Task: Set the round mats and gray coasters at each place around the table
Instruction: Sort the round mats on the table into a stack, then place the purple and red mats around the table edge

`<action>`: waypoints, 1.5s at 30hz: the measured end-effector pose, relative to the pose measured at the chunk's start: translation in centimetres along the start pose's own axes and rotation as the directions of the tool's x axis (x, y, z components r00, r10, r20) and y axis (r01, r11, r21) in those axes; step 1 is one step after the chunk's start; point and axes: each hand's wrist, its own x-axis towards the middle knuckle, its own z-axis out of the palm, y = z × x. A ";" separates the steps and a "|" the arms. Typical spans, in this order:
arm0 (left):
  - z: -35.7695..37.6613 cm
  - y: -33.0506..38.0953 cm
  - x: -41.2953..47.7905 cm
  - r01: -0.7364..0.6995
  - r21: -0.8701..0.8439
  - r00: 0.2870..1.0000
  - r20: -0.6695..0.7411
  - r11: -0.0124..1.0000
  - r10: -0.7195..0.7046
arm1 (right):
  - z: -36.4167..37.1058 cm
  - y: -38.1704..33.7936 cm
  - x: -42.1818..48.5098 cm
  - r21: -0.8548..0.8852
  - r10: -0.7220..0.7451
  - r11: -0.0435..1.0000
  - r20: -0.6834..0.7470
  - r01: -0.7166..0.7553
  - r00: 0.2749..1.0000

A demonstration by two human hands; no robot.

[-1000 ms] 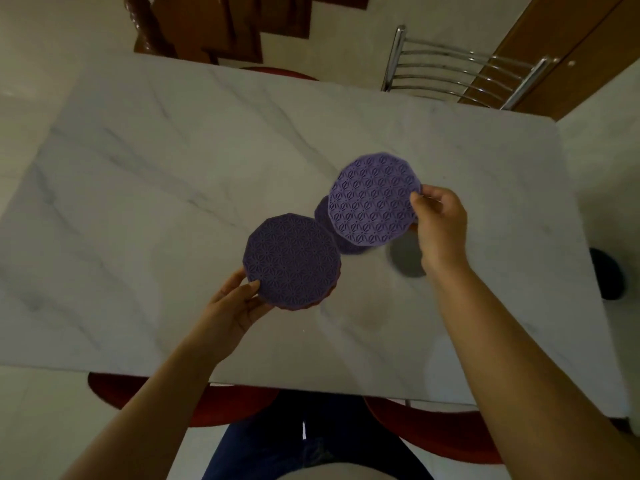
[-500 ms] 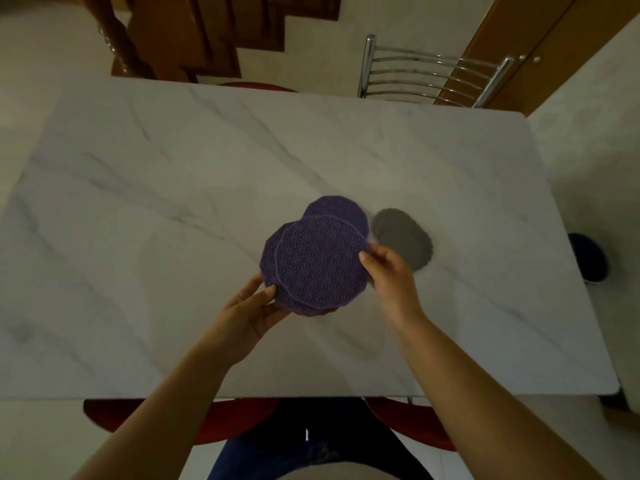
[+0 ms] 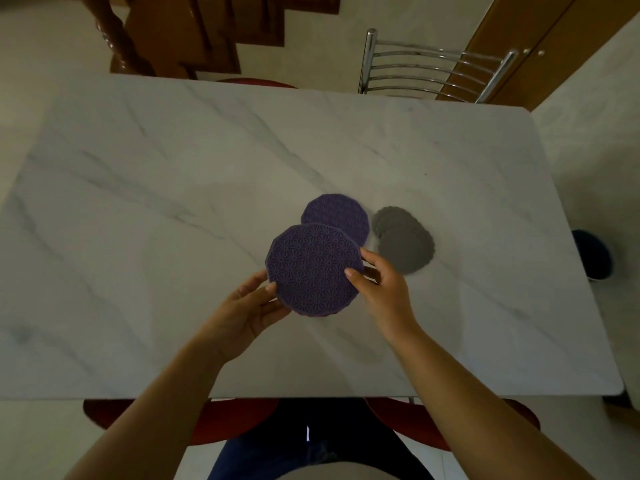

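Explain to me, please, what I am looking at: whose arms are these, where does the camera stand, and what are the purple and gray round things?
There is no machine here. A person wears a camera on the head that looks forward and down, so you see that person's own arms from above. The left hand and the right hand together hold a round purple mat by its edges, above a marble table. A second purple mat lies on the table just behind it, partly hidden. To the right of that lies a small overlapping pile of gray coasters. A metal chair stands at the far side of the table.
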 end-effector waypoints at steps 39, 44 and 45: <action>-3.6 0.2 -1.5 -0.148 0.065 0.970 -0.185 0.987 0.158 | -3.1 -6.2 8.1 -0.289 -0.067 0.957 -0.151 0.021 0.986; -2.9 0.5 -1.9 -0.129 0.076 0.984 -0.113 0.989 0.137 | -3.9 -7.6 1.8 0.243 -0.002 0.969 -0.152 0.039 0.988; -2.8 0.5 -2.0 -0.124 0.075 0.987 -0.096 0.989 0.131 | -3.2 -7.4 0.8 0.320 0.025 0.947 -0.096 0.007 0.995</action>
